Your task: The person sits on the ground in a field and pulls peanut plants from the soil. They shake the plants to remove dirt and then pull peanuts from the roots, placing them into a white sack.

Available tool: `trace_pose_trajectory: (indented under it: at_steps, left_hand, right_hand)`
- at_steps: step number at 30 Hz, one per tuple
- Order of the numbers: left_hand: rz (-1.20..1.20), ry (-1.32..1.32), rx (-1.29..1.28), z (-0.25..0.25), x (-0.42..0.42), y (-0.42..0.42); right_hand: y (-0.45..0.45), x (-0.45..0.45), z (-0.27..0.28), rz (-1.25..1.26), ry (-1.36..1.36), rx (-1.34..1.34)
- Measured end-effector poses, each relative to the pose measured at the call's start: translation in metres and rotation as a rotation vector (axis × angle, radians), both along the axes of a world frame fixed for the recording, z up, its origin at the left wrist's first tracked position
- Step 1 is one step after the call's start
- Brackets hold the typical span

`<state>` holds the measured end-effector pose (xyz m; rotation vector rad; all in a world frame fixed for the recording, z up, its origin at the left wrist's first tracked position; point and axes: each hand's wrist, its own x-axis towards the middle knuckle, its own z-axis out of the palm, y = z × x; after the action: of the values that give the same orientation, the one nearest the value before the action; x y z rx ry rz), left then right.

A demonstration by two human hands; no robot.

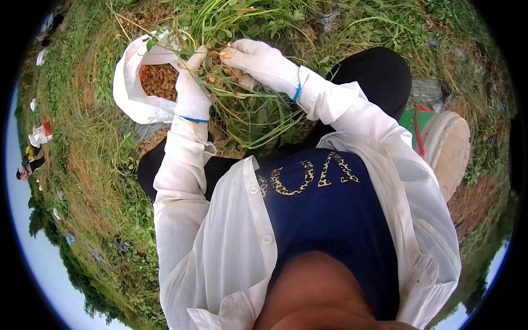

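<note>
My left hand [193, 88], in a white knitted glove with a blue cuff edge, grips pulled-up peanut plants [222, 76] by their root end. My right hand [260, 64], gloved the same way, closes on the other side of the same clump, its thumb and fingertips at the pods. Soil-coloured pods hang among the roots between the two hands, and green stems spread above and below them. Just left of my left hand stands a white woven sack [123, 88] with its mouth open, and loose peanuts [160, 81] lie inside. The fingers' undersides are hidden.
A green bucket [418, 123] with a red handle and a pale round end [451, 152] lies beside my right knee [373, 78]. Grass, plants and scraps of plastic film [328, 20] cover the ground. Another person [27, 170] is far off at the left, near a white-and-red sack [40, 134].
</note>
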<state>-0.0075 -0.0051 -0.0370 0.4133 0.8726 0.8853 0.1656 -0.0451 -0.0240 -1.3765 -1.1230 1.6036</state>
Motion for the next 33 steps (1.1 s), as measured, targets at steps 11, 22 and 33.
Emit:
trace_pose_trajectory:
  at_steps: [11,22,33]
  left_hand:
    - [0.248,0.244,0.134,-0.045,-0.029,0.032]
    - [0.027,0.179,0.036,0.009,-0.037,0.015]
    - [-0.084,-0.205,-0.060,-0.030,-0.048,0.024]
  right_hand:
    - [-0.024,-0.006,0.053,0.344,-1.050,0.729]
    - [0.014,0.048,-0.008,-0.055,0.739,-0.317]
    - [0.021,-0.003,-0.014,-0.063,0.063,-0.315]
